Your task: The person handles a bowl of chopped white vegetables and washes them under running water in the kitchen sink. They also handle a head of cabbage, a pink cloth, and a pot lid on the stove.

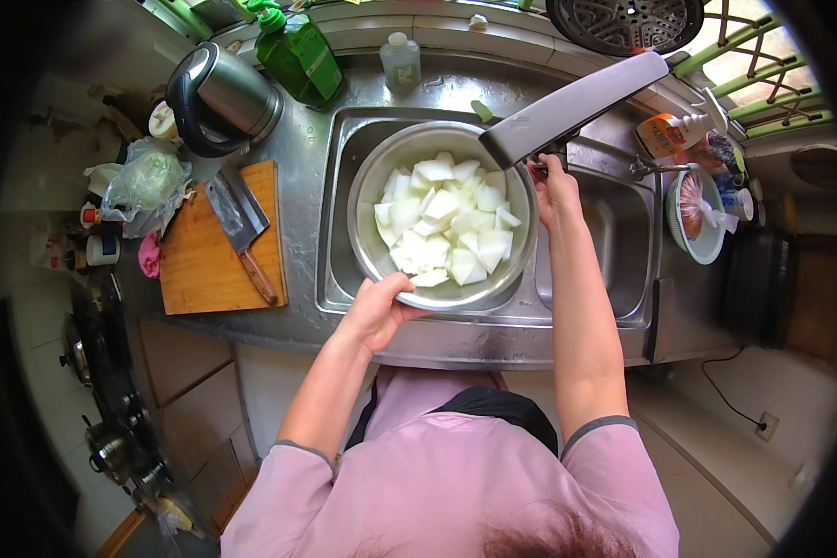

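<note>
A stainless steel bowl (358, 230) stands over the left sink basin, holding many pale, white-green chunks of cut vegetable (446, 216), perhaps winter melon. My left hand (383, 307) grips its near-left rim, thumb over the edge and fingers beneath. Past the bowl's right side, my right hand (556, 192) reaches up to the base of the tap (579, 104). Its fingertips are at a small dark lever under the spout, partly hidden, so whether they grip it is unclear. The broad, flat tap spout overhangs the bowl's far-right rim. No water stream is visible.
Left of the sink, a cleaver (240, 220) lies on a wooden cutting board (188, 279). Behind are an electric kettle (234, 94), a green pump bottle (300, 59) and a clear bottle (400, 63). A spray bottle (673, 132) and small basket (676, 227) stand right of the second basin (617, 258).
</note>
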The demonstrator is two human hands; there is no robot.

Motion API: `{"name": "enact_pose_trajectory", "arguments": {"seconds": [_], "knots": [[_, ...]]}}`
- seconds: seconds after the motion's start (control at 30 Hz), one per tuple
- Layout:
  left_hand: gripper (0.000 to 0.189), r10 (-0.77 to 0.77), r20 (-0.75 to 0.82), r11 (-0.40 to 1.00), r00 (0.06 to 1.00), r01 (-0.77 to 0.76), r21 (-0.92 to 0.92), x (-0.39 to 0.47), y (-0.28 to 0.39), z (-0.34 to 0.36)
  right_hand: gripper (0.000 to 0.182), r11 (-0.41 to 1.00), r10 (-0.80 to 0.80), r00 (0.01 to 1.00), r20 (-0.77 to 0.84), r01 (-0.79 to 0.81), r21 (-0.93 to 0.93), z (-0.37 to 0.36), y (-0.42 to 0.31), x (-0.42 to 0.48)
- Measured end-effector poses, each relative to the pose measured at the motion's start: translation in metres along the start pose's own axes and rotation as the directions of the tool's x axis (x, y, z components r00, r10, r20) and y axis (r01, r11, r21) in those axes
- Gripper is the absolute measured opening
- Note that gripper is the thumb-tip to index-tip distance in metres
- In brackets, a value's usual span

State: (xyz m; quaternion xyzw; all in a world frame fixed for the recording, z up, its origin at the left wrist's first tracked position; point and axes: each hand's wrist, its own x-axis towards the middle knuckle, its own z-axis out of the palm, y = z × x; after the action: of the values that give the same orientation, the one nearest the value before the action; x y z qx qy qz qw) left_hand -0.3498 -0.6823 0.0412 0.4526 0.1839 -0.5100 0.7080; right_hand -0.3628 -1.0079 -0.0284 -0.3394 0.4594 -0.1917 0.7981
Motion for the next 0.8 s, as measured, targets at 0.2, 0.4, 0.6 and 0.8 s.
{"name": "enact_pose_trajectory", "arguments": {"seconds": [0.2, 0.4, 0.6, 0.8], "knots": [[0.037, -0.015, -0.013, 1.0, 1.0, 0.015, 0.018, -0.019, 0.002, 0.015, 0.033, 0.997, 0.06, 0.994, 0.094, -0.054, -0.063, -0.016, -0.002, -0.004], [0.039, -0.04, 0.007, 0.999, 0.999, 0.04, 0.007, -0.02, -0.009, 0.021, 0.044, 0.991, 0.077, 0.988, 0.131, -0.062, -0.118, -0.028, -0.001, 0.0], [0.041, -0.05, 0.019, 0.999, 0.999, 0.05, 0.019, -0.019, -0.016, 0.022, 0.042, 0.987, 0.082, 0.982, 0.171, -0.057, -0.148, -0.034, 0.002, 0.006], [0.04, -0.031, 0.039, 0.999, 0.999, 0.029, 0.044, -0.019, -0.012, 0.024, 0.04, 0.967, 0.029, 0.98, 0.194, 0.021, -0.252, -0.034, 0.001, -0.01]]}}
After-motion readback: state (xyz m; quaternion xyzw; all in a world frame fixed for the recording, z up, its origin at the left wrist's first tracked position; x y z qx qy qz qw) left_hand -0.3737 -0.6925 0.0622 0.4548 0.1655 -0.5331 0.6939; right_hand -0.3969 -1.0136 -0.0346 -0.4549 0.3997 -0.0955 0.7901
